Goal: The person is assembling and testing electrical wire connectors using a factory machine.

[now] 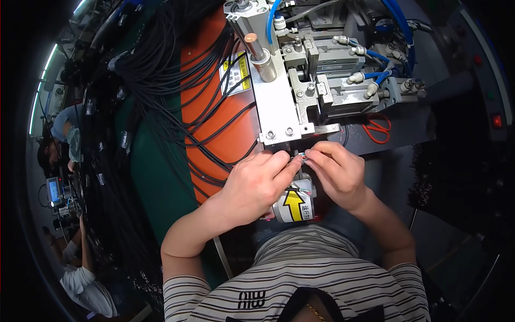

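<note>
Both my hands meet just in front of the metal press machine (276,115). The fingers of my left hand (256,182) are closed in a pinch, and those of my right hand (339,174) pinch close against them. Between the fingertips show thin coloured wires (302,156), with white, bluish and red bits; the fingers cover most of them. Right below the hands is a rounded silver housing (299,213) with a yellow arrow label. A few fine wire ends (304,191) lie at its top edge.
Many black cables (161,75) run over an orange board (214,137) and green surface (153,177) at left. Red-handled scissors (377,130) lie right of the machine. Pneumatic cylinders (343,96) with blue hoses stand behind. People (88,290) work at far left.
</note>
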`<action>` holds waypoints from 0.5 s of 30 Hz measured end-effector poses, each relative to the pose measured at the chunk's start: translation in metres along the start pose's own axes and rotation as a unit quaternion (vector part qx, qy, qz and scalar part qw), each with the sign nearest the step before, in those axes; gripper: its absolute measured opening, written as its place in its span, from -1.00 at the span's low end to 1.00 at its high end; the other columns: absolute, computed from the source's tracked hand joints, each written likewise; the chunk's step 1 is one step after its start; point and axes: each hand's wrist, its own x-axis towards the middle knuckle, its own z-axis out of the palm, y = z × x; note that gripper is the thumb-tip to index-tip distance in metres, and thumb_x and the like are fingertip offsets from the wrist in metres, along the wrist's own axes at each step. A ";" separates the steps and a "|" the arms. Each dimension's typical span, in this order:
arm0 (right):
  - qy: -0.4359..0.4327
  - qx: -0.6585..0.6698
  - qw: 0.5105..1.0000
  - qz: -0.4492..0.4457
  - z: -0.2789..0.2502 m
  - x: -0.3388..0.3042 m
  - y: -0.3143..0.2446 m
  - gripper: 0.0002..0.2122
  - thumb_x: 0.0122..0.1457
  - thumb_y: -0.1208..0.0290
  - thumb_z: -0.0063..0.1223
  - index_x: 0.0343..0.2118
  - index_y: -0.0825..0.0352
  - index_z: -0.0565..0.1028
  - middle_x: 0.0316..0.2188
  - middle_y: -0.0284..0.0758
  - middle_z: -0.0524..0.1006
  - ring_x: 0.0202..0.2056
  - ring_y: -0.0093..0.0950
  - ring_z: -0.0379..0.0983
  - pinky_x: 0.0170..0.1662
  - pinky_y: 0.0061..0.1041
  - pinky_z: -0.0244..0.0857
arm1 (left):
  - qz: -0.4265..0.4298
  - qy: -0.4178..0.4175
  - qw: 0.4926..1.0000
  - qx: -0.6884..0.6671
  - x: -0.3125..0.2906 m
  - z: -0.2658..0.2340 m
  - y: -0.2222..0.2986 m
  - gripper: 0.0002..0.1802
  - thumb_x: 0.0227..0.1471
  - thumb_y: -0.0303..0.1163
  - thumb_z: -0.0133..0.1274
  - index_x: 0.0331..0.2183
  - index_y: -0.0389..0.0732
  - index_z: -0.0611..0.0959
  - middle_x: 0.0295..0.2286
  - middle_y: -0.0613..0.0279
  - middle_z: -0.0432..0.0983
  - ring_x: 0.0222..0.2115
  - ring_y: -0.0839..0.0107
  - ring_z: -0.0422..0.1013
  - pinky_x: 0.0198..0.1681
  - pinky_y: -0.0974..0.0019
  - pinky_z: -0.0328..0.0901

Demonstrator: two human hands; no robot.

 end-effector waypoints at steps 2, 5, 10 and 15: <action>0.009 -0.008 1.000 -0.020 0.000 0.000 0.003 -0.77 -0.10 0.70 0.23 -0.31 0.42 0.53 -0.39 -0.24 0.54 -0.47 -0.37 0.52 -0.44 -0.51 0.40 | 0.001 0.002 1.000 -0.001 0.000 0.000 0.001 -0.58 -0.16 -0.50 0.06 -0.15 -0.33 0.59 -0.45 0.24 0.32 -0.49 0.36 0.36 -0.44 0.33 0.33; -0.016 -0.034 0.998 -0.048 -0.004 0.004 0.002 -0.78 -0.13 0.66 0.24 -0.34 0.41 0.53 -0.40 -0.24 0.53 -0.47 -0.37 0.52 -0.45 -0.51 0.39 | 0.001 0.003 1.000 -0.001 0.000 -0.001 0.000 -0.58 -0.17 -0.50 0.06 -0.15 -0.33 0.60 -0.45 0.24 0.32 -0.49 0.36 0.36 -0.44 0.33 0.32; -0.037 -0.066 0.995 -0.056 -0.008 0.006 -0.001 -0.79 -0.13 0.65 0.23 -0.36 0.41 0.53 -0.40 -0.24 0.53 -0.47 -0.36 0.52 -0.46 -0.51 0.38 | 0.001 0.005 1.000 0.000 -0.001 0.000 -0.001 -0.59 -0.17 -0.50 0.07 -0.16 -0.33 0.60 -0.45 0.24 0.33 -0.49 0.35 0.36 -0.45 0.32 0.32; -0.038 -0.071 0.995 -0.067 -0.006 0.009 0.003 -0.79 -0.12 0.63 0.24 -0.36 0.41 0.51 -0.39 -0.26 0.52 -0.48 -0.35 0.52 -0.48 -0.49 0.36 | 0.000 0.006 1.000 0.003 -0.001 0.001 -0.002 -0.59 -0.16 -0.50 0.07 -0.16 -0.33 0.60 -0.45 0.24 0.34 -0.49 0.35 0.36 -0.45 0.32 0.32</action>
